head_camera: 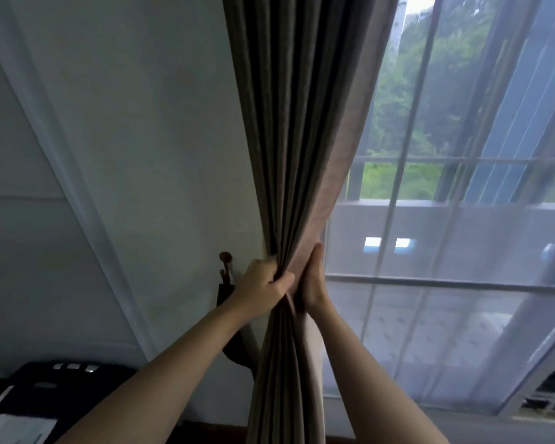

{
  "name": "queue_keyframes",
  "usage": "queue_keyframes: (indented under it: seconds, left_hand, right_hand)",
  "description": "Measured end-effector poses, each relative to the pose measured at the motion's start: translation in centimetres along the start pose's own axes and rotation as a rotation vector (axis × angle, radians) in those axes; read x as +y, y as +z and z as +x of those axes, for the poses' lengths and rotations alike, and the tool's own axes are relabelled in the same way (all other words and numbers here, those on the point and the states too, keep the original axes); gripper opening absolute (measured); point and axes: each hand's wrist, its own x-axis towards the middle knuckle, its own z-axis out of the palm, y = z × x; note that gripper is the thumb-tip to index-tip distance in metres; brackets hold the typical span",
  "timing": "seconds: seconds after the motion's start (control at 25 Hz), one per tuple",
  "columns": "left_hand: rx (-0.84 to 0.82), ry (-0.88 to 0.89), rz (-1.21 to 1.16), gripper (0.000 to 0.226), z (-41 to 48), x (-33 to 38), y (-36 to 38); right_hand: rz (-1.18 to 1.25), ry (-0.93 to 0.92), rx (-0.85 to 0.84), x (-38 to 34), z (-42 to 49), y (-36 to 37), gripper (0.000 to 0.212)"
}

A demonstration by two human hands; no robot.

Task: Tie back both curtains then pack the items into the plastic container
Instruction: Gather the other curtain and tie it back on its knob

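curtain point(289, 139): grey-brown, pleated | gathered into a tight bunch | hangs upright between wall point(161, 139) and window point(462, 187)

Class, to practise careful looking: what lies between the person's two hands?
The bunched grey curtain: the left hand grips its folds from the wall side, the right hand holds its window-side edge. The head view shows this.

Nothing legible noted. Pale patches on black boxy object point(61, 389), below-left of the grip on grey pleated fabric curtain point(289, 123), too blurred to be read.
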Motion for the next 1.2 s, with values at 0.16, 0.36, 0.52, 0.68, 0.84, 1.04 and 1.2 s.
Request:
queue_keyframes:
  seconds: [0.16,0.36,0.52,0.68,0.84,1.04,1.2]
  left_hand:
    - [-0.129,-0.064,-0.306,0.019,-0.7,0.0,-0.9]
    - [-0.210,-0.109,-0.458,0.029,-0.6,0.1,-1.7]
    - [-0.190,-0.113,-0.491,0.022,-0.7,0.0,-1.6]
    - [-0.036,-0.096,-0.408,0.028,-0.9,-0.7,-1.7]
    - [-0.041,-0.059,-0.327,0.031,-1.0,-0.8,-2.0]
    - [0.206,0.023,-0.375,0.060,-2.0,-1.1,-1.4]
    - [0.283,-0.094,-0.208,0.049,-1.7,-0.6,-2.0]
  right_hand:
    - [0.011,-0.059,-0.066,-1.0,1.8,-0.7,0.049]
    - [-0.145,-0.038,-0.151,-1.2,2.6,-1.2,0.043]
    - [-0.161,0.108,-0.136,-1.8,1.8,-1.6,0.040]
    - [-0.052,0.149,-0.218,-2.7,1.4,-2.2,0.044]
    - [-0.065,0.228,-0.284,-2.5,1.3,-2.9,0.067]
    - [-0.068,0.282,-0.277,-2.4,0.8,-3.0,0.081]
    - [-0.078,0.269,-0.257,-2.5,0.5,-2.5,0.063]
